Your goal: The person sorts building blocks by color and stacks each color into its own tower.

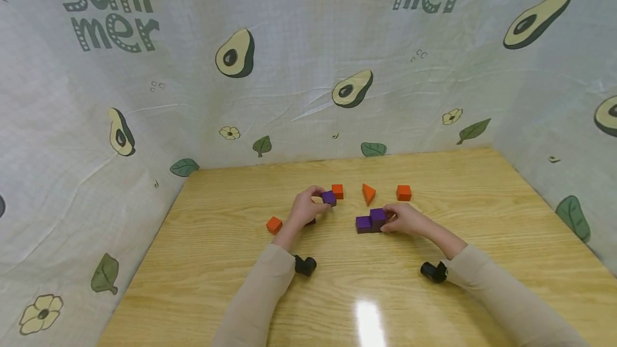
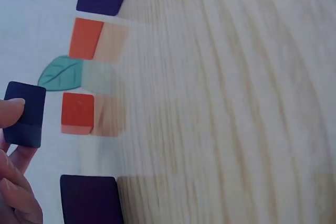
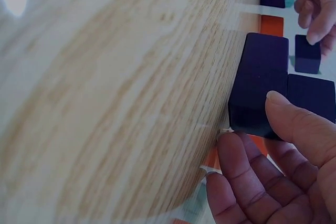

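Note:
My left hand pinches a small purple block between thumb and fingers, raised over the table in the left wrist view. Partly covered by that hand is a dark purple block on the table. To the right, a low purple base carries a purple cube on its right end, forming a step. My right hand grips this right end, its thumb across the near face where the cube meets the base. Its other fingers curl round the end and behind, partly hidden.
Behind the purple blocks are an orange cube, an orange triangular block and another orange cube. One more orange cube lies left of the left hand. A printed cloth hangs along the wooden table's far edge.

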The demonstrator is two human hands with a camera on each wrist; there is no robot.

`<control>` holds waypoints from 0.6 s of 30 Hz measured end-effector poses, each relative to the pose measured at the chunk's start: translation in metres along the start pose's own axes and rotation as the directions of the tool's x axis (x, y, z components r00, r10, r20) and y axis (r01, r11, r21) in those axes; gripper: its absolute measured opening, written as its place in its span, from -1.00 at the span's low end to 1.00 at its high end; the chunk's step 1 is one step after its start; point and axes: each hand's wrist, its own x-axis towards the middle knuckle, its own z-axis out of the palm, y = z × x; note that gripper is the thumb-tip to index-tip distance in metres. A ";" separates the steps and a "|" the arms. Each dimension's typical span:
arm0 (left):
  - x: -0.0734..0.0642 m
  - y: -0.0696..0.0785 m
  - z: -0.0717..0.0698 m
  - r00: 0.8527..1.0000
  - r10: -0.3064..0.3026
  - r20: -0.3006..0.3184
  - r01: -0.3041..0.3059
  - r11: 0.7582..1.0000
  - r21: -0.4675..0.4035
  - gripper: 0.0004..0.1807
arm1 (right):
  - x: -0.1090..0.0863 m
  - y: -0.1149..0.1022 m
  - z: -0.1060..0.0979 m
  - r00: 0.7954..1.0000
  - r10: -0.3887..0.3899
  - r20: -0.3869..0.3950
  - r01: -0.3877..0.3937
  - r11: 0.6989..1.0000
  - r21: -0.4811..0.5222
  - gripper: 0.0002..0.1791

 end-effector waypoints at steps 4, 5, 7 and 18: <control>-0.004 0.004 0.003 1.000 0.014 -0.012 -0.015 0.997 -0.072 -0.61 | 0.000 0.000 0.000 1.000 -0.001 -0.002 0.001 1.000 -0.008 -0.75; -0.005 0.005 0.004 1.000 0.011 -0.011 -0.012 0.995 -0.096 -0.60 | 0.000 0.000 0.000 1.000 0.000 -0.002 0.000 1.000 -0.009 -0.75; -0.007 0.007 0.007 1.000 -0.001 0.004 0.001 0.991 -0.135 -0.58 | 0.000 -0.001 0.000 1.000 0.003 -0.003 -0.003 1.000 -0.010 -0.75; -0.018 0.007 0.030 0.998 -0.011 0.070 0.023 0.983 -0.182 -0.63 | -0.001 -0.002 0.000 1.000 0.013 -0.009 -0.013 1.000 -0.016 -0.72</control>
